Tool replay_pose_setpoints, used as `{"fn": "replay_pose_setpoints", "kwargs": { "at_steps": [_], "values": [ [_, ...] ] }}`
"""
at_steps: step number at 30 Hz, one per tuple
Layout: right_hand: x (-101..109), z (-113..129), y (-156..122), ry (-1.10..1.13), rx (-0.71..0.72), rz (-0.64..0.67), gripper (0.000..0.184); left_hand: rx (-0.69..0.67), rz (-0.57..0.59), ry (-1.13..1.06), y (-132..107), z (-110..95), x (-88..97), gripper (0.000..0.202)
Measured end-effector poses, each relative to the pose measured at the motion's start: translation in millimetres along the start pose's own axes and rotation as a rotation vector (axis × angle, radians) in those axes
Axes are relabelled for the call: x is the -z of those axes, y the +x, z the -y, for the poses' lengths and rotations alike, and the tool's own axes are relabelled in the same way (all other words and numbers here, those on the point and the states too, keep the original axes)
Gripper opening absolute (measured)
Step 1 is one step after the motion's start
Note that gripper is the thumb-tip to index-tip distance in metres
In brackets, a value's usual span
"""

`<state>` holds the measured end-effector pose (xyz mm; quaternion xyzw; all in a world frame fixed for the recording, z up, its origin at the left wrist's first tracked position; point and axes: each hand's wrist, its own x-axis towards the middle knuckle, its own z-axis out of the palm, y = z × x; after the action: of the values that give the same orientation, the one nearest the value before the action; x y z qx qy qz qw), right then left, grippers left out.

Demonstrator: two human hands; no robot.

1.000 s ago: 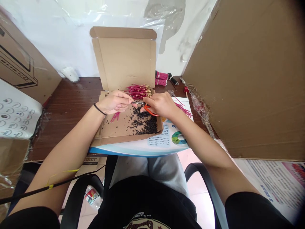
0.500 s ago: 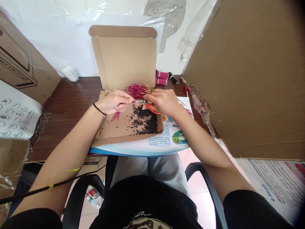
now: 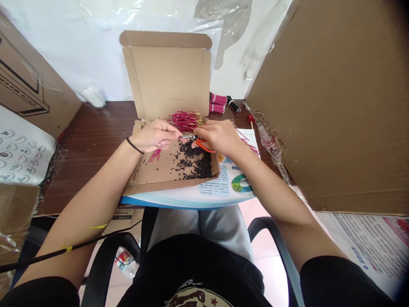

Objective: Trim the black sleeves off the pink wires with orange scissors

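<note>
My right hand (image 3: 220,135) is closed around orange-handled scissors (image 3: 205,146), whose metal blades point left to the fingertips of my left hand (image 3: 156,137). The left thumb and forefinger pinch what looks like a thin magenta wire, mostly hidden by the fingers and the blades. Both hands are above an open cardboard box (image 3: 156,181). Behind them in the box lies a pile of magenta wires (image 3: 185,121) with yellowish tips. A few more magenta wires (image 3: 155,155) rest below my left hand. Short black cut pieces (image 3: 201,164) are heaped at the right.
The box lid (image 3: 172,81) stands up at the back. Bundled magenta wires (image 3: 217,103) and a black bundle (image 3: 234,104) lie behind on the dark table. A printed sheet (image 3: 214,181) is under the box. Large cardboard (image 3: 338,106) walls the right side.
Both hands keep almost the same place. More of the metal scissor blades shows at the left fingertips. The whole view has shifted very slightly.
</note>
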<state>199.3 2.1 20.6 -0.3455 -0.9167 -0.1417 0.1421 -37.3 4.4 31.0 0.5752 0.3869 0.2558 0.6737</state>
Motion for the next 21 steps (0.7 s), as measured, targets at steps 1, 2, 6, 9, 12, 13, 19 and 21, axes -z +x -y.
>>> {"fn": "replay_pose_setpoints", "kwargs": {
  "at_steps": [1,2,6,9,12,13,19,21],
  "values": [
    [0.3,0.2,0.0,0.0,-0.003,0.002,0.042,-0.002,0.001,-0.001,0.2,0.1,-0.2,0.012],
    [0.6,0.5,0.0,-0.001,-0.004,0.006,0.042,-0.005,0.002,-0.004,0.3,0.1,-0.4,0.012],
    [1.0,1.2,-0.6,0.002,-0.018,0.014,0.041,0.007,0.005,-0.019,0.8,0.4,-0.1,0.012],
    [-1.5,0.7,-0.2,0.062,-0.064,0.003,0.039,0.004,0.002,-0.034,0.8,0.1,1.4,0.013],
    [-5.0,0.9,2.7,0.23,-0.217,-0.059,0.036,-0.021,-0.03,-0.036,0.2,-0.9,1.7,0.014],
    [-6.1,1.6,4.2,0.325,-0.285,-0.099,0.036,-0.028,-0.047,-0.031,0.1,-1.0,1.0,0.014],
    [-9.4,17.1,13.0,1.14,-0.509,-0.337,0.036,-0.018,-0.094,-0.037,3.2,4.2,-11.7,0.019],
    [-10.0,23.4,14.2,1.311,-0.533,-0.352,0.036,-0.034,-0.094,-0.063,4.5,6.7,-17.2,0.023]
  ]
}}
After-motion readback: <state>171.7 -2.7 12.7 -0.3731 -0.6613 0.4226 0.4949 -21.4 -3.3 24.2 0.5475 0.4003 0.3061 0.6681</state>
